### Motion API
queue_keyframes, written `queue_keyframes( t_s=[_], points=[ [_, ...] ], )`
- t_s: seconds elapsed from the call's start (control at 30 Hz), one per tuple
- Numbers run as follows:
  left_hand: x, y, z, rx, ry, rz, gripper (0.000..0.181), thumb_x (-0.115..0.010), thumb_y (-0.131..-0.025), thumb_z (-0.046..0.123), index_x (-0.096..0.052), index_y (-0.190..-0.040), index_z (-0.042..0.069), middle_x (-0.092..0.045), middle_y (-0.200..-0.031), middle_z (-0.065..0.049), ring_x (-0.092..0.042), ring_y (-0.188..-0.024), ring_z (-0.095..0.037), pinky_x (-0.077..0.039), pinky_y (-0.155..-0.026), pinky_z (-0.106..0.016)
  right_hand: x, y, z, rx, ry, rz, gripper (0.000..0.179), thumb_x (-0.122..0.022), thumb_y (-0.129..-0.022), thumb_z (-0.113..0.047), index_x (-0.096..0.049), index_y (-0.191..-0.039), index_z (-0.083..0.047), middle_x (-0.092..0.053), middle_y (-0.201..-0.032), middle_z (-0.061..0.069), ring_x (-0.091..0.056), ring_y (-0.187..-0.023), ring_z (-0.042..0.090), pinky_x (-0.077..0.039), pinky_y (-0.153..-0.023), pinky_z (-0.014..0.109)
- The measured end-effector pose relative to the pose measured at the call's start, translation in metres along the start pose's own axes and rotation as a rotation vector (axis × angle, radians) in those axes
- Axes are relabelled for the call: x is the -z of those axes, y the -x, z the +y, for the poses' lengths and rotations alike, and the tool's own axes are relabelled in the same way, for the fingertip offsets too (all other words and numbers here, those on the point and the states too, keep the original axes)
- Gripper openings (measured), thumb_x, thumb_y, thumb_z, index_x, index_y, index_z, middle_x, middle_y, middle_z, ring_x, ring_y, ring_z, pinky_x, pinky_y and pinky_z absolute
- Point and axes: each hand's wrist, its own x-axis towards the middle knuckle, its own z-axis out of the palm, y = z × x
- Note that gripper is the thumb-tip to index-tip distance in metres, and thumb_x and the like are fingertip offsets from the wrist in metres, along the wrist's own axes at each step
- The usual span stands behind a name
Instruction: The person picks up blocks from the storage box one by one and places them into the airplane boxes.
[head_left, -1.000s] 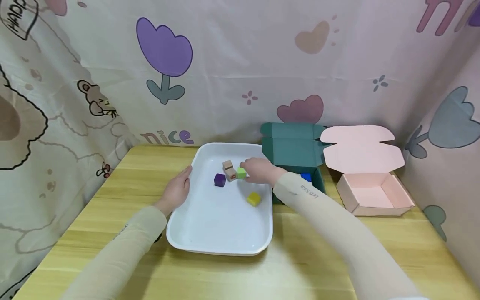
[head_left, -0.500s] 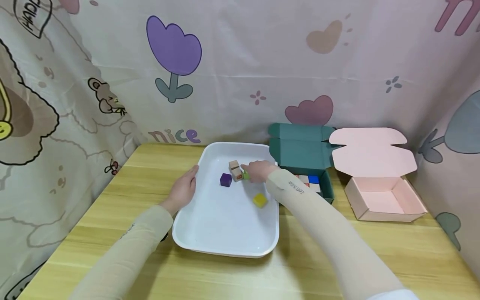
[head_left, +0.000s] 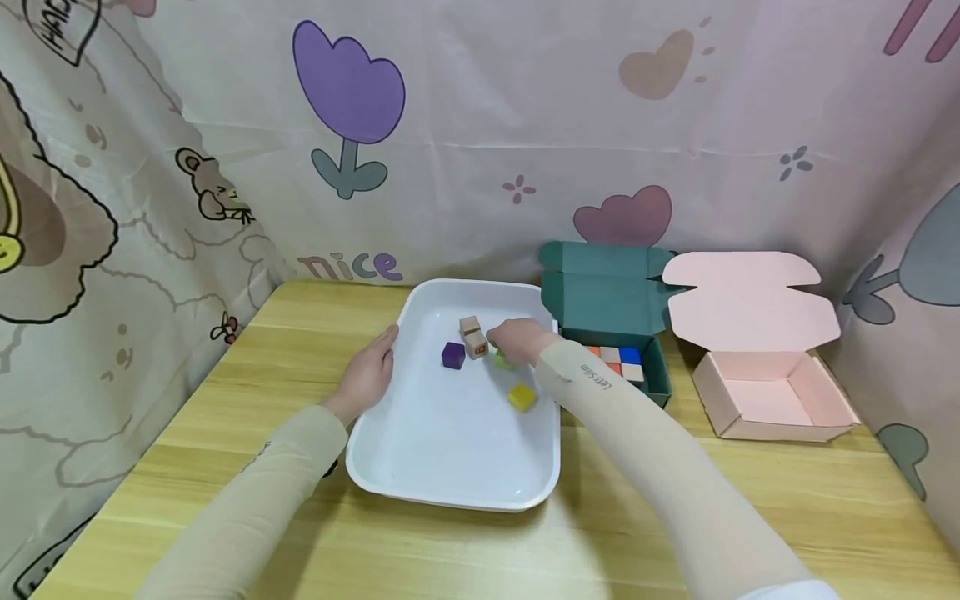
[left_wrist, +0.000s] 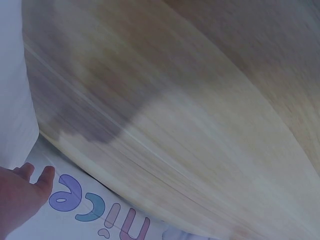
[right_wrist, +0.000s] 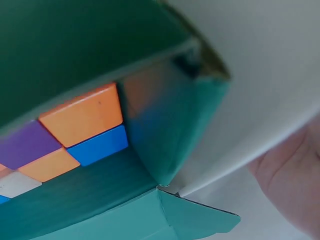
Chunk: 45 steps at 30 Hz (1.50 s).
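Observation:
A white tray [head_left: 442, 467] lies on the wooden table, holding several small cubes. My right hand [head_left: 521, 340] is over its right side, fingers bent down on a light green cube [head_left: 503, 361] that is mostly hidden beneath them. Two plain wooden cubes [head_left: 476, 344] and a purple cube [head_left: 453, 356] sit just left of this hand; nearer to me is a yellow cube [head_left: 522, 397]. Along the tray's left rim rests my left hand [head_left: 366, 375], its fingers extended. The left wrist view catches only part of the left hand [left_wrist: 25, 192] beside the tray's white side.
Right of the tray stands an opened green box [head_left: 657, 367] with several coloured cubes [right_wrist: 85, 117] inside. Beside it is an opened pink box [head_left: 772, 421]. A printed cloth [head_left: 465, 100] hangs behind the table [head_left: 622, 533].
My right hand has shifted slightly right, and the green cube has moved right, away from the wooden cubes. The left hand stays at the tray's rim. The head view has turned slightly.

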Motion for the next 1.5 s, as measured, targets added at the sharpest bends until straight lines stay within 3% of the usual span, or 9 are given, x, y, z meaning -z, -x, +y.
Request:
queue_keyframes(
  t_s=[0.23,0.47,0.83,1.5],
  points=[
    [0.000,0.000,0.003,0.006,0.000,-0.011,0.046,-0.030,-0.100,0.007,-0.027,-0.144,-0.005,-0.029,-0.150,-0.022,-0.030,-0.137,-0.036,-0.029,-0.115,-0.047,0.002,0.005,-0.003,-0.001,-0.053,0.012,0.029,-0.059,-0.091,-0.009,-0.060,-0.120,-0.012,-0.066,-0.110,0.003,-0.056,-0.092,0.017,-0.051,-0.096,0.031],
    [0.002,0.000,0.005,0.015,-0.004,-0.016,0.046,-0.030,-0.100,0.007,-0.026,-0.144,-0.004,-0.027,-0.150,-0.022,-0.029,-0.137,-0.037,-0.029,-0.115,-0.048,0.017,0.012,-0.006,0.055,-0.085,0.062,0.027,-0.061,-0.088,-0.005,-0.062,-0.115,-0.010,-0.066,-0.105,0.004,-0.055,-0.089,0.018,-0.052,-0.091,0.030],
    [0.004,0.002,0.003,0.031,-0.014,-0.035,0.046,-0.029,-0.100,0.006,-0.024,-0.145,-0.004,-0.025,-0.152,-0.021,-0.027,-0.139,-0.037,-0.027,-0.116,-0.048,0.044,0.042,0.010,0.088,-0.123,0.162,0.027,-0.066,-0.086,-0.010,-0.061,-0.113,-0.012,-0.065,-0.113,0.005,-0.058,-0.094,0.020,-0.054,-0.093,0.032],
    [0.002,-0.002,0.001,0.009,-0.026,-0.033,0.047,-0.029,-0.100,0.006,-0.024,-0.145,-0.005,-0.025,-0.151,-0.023,-0.027,-0.138,-0.038,-0.027,-0.115,-0.049,0.037,0.095,0.058,0.097,-0.140,0.274,0.026,-0.068,-0.083,-0.008,-0.064,-0.109,-0.009,-0.066,-0.102,0.007,-0.055,-0.085,0.020,-0.057,-0.083,0.032]
  ],
)
